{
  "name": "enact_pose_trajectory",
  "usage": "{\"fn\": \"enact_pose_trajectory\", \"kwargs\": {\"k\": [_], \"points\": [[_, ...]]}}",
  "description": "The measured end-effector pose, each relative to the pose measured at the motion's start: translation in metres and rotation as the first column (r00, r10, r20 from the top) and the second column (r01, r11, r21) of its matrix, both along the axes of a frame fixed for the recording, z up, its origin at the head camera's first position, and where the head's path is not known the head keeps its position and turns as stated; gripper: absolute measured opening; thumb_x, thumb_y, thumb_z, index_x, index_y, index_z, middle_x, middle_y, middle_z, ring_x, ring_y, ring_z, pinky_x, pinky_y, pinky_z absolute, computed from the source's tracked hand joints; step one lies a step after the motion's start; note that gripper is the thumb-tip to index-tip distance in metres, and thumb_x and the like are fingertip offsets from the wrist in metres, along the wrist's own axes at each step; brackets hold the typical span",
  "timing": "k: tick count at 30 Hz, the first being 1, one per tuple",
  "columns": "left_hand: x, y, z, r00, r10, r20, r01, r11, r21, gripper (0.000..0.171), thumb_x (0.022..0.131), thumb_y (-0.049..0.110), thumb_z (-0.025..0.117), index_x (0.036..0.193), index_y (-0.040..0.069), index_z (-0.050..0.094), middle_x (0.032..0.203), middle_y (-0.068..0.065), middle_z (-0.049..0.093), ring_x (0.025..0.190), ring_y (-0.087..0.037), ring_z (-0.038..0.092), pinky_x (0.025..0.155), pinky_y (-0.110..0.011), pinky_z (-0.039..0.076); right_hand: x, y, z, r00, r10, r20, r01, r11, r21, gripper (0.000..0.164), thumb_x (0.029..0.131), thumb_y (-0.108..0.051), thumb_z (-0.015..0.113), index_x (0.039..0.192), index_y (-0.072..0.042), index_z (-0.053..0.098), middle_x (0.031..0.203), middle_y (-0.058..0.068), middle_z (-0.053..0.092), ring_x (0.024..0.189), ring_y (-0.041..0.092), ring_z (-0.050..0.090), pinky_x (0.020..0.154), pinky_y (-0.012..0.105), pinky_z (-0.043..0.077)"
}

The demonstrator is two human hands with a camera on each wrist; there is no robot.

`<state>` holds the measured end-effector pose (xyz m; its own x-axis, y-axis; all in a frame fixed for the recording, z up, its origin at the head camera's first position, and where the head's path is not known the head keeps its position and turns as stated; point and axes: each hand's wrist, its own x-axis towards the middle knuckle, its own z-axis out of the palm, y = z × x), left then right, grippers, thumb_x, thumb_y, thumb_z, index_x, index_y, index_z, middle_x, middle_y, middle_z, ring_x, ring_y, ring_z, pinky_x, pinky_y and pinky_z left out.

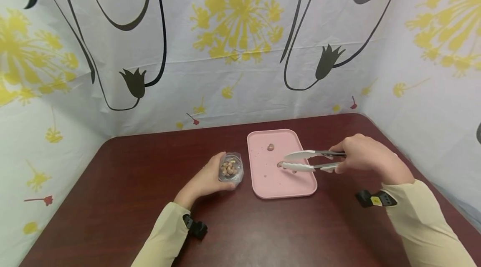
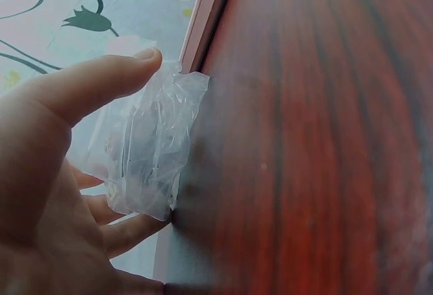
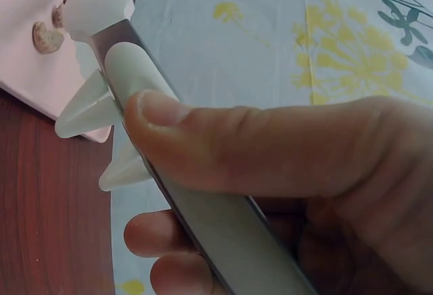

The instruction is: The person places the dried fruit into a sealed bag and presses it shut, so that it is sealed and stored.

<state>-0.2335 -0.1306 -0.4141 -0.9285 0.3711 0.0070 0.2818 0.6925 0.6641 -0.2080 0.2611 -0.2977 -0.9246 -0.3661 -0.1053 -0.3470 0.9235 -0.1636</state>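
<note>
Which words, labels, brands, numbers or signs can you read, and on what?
No readable text in any view.
Small yellow patch on the black wrist-worn device at the cream right sleeve: too small to read, if marked.
Pink rectangular tray, clear plastic container, silver-and-white tongs: no lettering visible.

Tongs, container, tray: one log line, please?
left hand: holds clear container of nuts | right hand: holds open tongs over pink tray | tray: other nuts

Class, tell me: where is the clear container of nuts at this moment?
In the head view, the clear container is just below the middle of the picture, held in the left hand, immediately left of the pink tray.
</note>
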Motion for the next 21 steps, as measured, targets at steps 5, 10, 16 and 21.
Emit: {"fn": "enact_pose_trajectory", "kwargs": {"k": [5, 10, 16, 21], "points": [[0.0, -0.001, -0.001, 1.0, -0.004, -0.001, 0.004, 1.0, -0.004, 0.104, 0.07, 0.031, 0.084, 0.149, 0.0, 0.022, 0.147, -0.019, 0.034, 0.133, -0.03, 0.04, 0.109, -0.048, 0.033, 0.0, 0.003, -0.004, 0.999, -0.014, 0.029, 0.014, 1.0, 0.0, 0.034, 0.069, -0.021, 0.08, 0.102, -0.014, 0.074, 0.071, -0.009, 0.062, 0.063, 0.012, 0.049, 0.057, 0.03, 0.04], [0.0, -0.001, -0.001, 1.0, -0.004, 0.004, 0.004, 1.0, -0.006, 0.104, 0.071, 0.031, 0.084, 0.149, 0.001, 0.022, 0.148, -0.019, 0.034, 0.133, -0.03, 0.039, 0.109, -0.048, 0.033, -0.002, 0.004, -0.008, 0.999, -0.008, 0.032, 0.008, 1.0, 0.003, 0.033, 0.069, -0.02, 0.08, 0.101, -0.014, 0.074, 0.071, -0.009, 0.062, 0.064, 0.012, 0.049, 0.058, 0.031, 0.041], [-0.002, 0.0, -0.002, 1.0, -0.006, -0.002, 0.006, 1.0, -0.012, 0.104, 0.07, 0.031, 0.084, 0.149, 0.001, 0.022, 0.147, -0.019, 0.035, 0.132, -0.029, 0.04, 0.109, -0.048, 0.033, -0.006, 0.004, -0.013, 1.0, 0.013, 0.02, -0.012, 1.0, -0.005, 0.035, 0.069, -0.021, 0.08, 0.102, -0.012, 0.074, 0.074, -0.008, 0.064, 0.065, 0.012, 0.05, 0.058, 0.032, 0.042], [-0.003, 0.0, -0.003, 1.0, -0.01, -0.006, 0.01, 1.0, -0.02, 0.104, 0.07, 0.03, 0.084, 0.149, 0.001, 0.022, 0.146, -0.019, 0.036, 0.131, -0.029, 0.041, 0.109, -0.047, 0.034, -0.01, -0.001, -0.015, 0.999, 0.033, 0.005, -0.033, 0.999, -0.009, 0.034, 0.068, -0.021, 0.08, 0.101, -0.014, 0.074, 0.073, -0.008, 0.063, 0.064, 0.012, 0.049, 0.058, 0.032, 0.042]]}}
